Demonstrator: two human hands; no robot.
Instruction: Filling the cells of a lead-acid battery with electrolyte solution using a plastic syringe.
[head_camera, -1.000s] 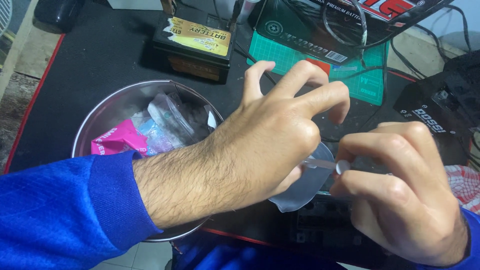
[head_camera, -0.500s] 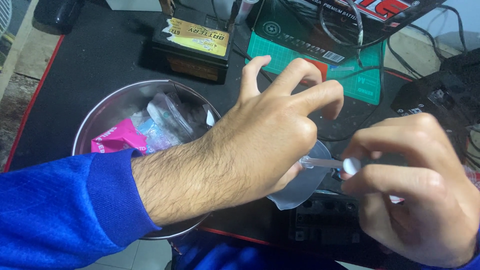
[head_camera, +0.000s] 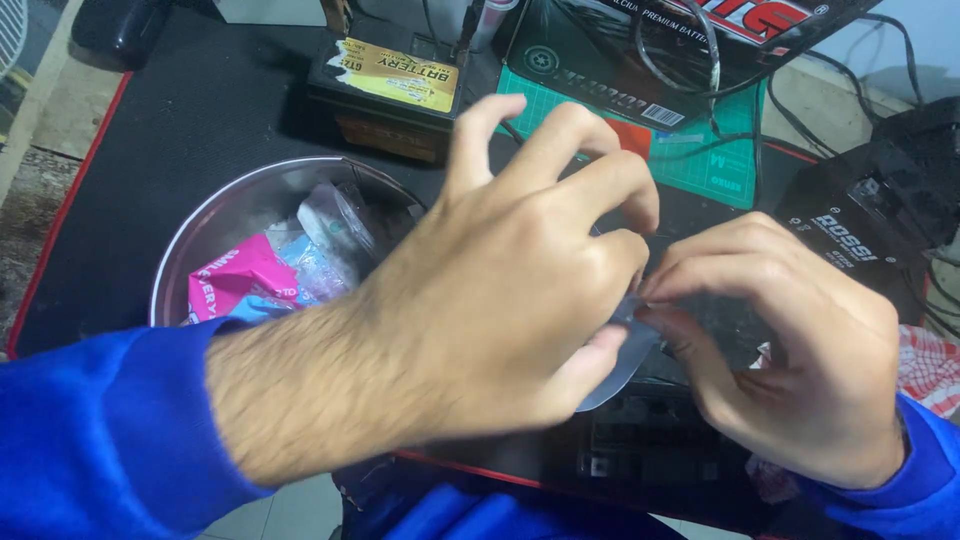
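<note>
My left hand (head_camera: 500, 300) and right hand (head_camera: 790, 350) meet over the dark worktop (head_camera: 180, 130), fingertips pinched together on a small grey film piece (head_camera: 618, 360). The left thumb and forefinger are closed on its upper edge; the right hand's fingers are closed on the same edge from the other side, and a thin sliver sits between them that I cannot make out clearly. The film hangs in the air just above a black part (head_camera: 650, 440) on the worktop, not resting on it as far as I can tell.

To my left sits a steel bowl (head_camera: 200, 250) holding a pink packet (head_camera: 235, 285) and clear wrappers (head_camera: 335, 225). Behind it is a small black battery (head_camera: 385, 85) with a yellow label, and beside that a green box (head_camera: 700, 150) with cables (head_camera: 690, 60) draped across it.

The risks I see: both grips are only on the edge, so pulling unevenly could tear or crease the film. If a fingertip slips, it could drop onto the black part or flutter into the bowl. My left forearm also hovers over the bowl's rim, and a careless sweep could tip it.
</note>
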